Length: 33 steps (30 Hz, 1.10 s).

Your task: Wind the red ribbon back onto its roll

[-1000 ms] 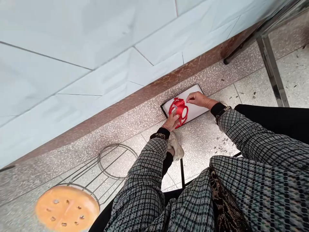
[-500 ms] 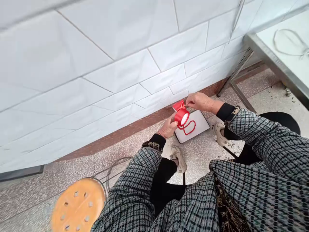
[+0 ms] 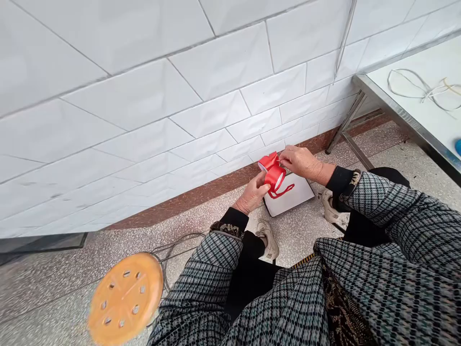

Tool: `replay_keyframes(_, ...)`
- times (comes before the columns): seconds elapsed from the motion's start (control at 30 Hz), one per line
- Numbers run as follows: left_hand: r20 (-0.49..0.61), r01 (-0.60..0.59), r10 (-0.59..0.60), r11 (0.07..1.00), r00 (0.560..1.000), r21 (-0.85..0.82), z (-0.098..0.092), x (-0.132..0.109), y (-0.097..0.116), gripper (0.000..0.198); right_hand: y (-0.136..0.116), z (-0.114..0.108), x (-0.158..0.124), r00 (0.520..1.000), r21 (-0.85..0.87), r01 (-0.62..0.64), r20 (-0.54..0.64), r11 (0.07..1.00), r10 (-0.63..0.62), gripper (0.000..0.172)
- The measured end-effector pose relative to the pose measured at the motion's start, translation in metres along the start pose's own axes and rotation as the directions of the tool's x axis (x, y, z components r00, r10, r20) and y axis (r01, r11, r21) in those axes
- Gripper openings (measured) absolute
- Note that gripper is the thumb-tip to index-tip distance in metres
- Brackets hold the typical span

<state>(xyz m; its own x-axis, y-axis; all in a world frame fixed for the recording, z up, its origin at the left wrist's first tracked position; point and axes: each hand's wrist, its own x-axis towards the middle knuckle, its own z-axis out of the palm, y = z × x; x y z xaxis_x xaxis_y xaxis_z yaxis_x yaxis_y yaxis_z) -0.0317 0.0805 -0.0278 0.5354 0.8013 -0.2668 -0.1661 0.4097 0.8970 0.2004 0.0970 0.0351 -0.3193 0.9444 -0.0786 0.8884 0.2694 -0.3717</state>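
My left hand is closed on a red satin ribbon, its thumb and fingers at the lower left edge. The ribbon stands in two round loops side by side, pale on the inside. At its upper right, the fingertips of my right hand are pinched together; a thin pale sliver shows there, too small to name. Below the loops hangs a red cord, partly hidden by the ribbon. Under it, a flat white box or board with dark edges lies on the floor between my shoes.
An orange round stool with holes in its seat stands at lower left, near dark cables. A white-tiled wall rises close in front. At right, a metal-edged table bears pale looped wires.
My right hand has come slightly closer to the ribbon, and the loops have turned a little. The cord, earlier an open loop, now hangs narrower. The whole view has shifted slightly.
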Motion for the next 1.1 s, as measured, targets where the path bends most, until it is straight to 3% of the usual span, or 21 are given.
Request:
replay_keyframes(0.23, 0.006, -0.039, 0.039, 0.999, 0.999, 0.034, -0.004, 0.014, -0.007, 0.077, 0.01, 0.011, 0.006, 0.995, 0.101, -0.045, -0.082, 0.994, 0.053, 0.019)
replay_keyframes(0.5, -0.004, -0.02, 0.02, 0.998, 1.0, 0.055, -0.001, 0.019, -0.004, 0.078, 0.01, 0.015, 0.005, 0.994, 0.032, -0.059, -0.091, 0.998, 0.062, 0.022)
replay_keyframes(0.67, 0.031, -0.021, 0.02, 0.998, 0.999, 0.057, -0.002, 0.016, 0.0, 0.076, 0.013, 0.016, 0.004, 0.993, 0.024, 0.068, -0.099, 0.997, -0.066, 0.021)
replay_keyframes(0.73, 0.065, -0.008, 0.003, 0.996, 0.998, 0.085, -0.003, 0.015, 0.0, 0.075, 0.014, 0.014, 0.003, 0.99, 0.008, 0.111, -0.088, 0.994, -0.11, 0.021)
replay_keyframes(0.9, 0.061, 0.013, -0.026, 0.979, 0.998, 0.203, -0.007, 0.016, -0.001, 0.075, 0.008, 0.005, 0.003, 0.999, -0.031, 0.049, -0.013, 0.998, -0.05, 0.02)
replay_keyframes(1.1, 0.056, -0.021, 0.002, 0.935, 0.998, 0.353, -0.006, 0.016, 0.0, 0.078, 0.012, 0.006, 0.007, 0.998, 0.077, 0.067, -0.022, 0.995, -0.065, 0.016)
